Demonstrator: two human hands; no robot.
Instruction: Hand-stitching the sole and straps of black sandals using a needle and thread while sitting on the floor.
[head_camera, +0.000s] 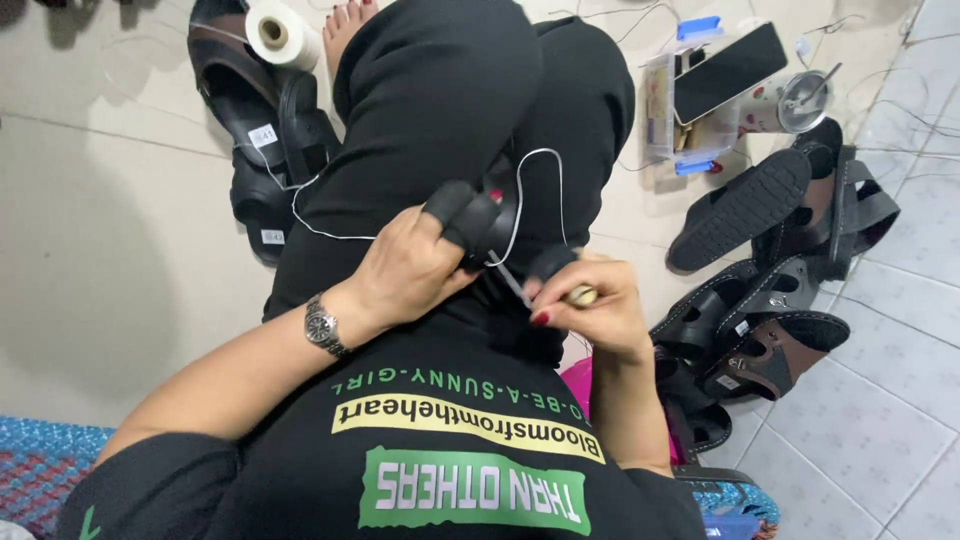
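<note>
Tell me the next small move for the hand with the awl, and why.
Probably draw the right hand back to pull the white thread snug. The awl tip sits at the black sandal piece held by the left hand, and the thread loops slack above it, trailing off toward the spool.

Thread spool (281, 33) on sandal (262, 130) far left; sandal pile (770, 290) right; phone (728, 72) on box (668, 120) behind pile.
</note>
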